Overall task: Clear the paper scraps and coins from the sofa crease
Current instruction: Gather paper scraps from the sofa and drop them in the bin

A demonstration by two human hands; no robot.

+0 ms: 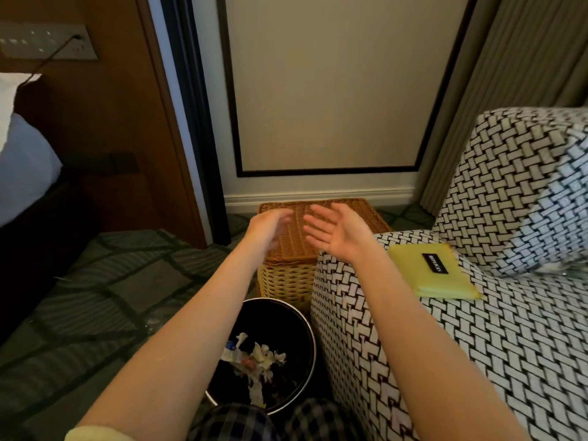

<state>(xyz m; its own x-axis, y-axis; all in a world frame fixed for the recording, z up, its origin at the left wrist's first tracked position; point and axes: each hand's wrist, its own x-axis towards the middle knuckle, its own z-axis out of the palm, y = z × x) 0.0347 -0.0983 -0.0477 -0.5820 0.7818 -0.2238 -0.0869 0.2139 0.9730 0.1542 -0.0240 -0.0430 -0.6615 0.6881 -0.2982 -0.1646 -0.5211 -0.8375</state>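
**Hands raised over bin and basket**

Toward 12 o'clock, left hand and right hand held apart above a lidded wicker basket. Right palm open and turned leftward. Left fingers blurred, loosely bent, nothing visible in them. At 6 o'clock, a black waste bin with crumpled paper scraps inside. At 3 o'clock, a woven-pattern sofa bearing a yellow pouch and a matching cushion.

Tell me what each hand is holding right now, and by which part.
Nothing is held. The right hand is open with a bare palm. The left hand, blurred, has loosely curled fingers with nothing visible in them.
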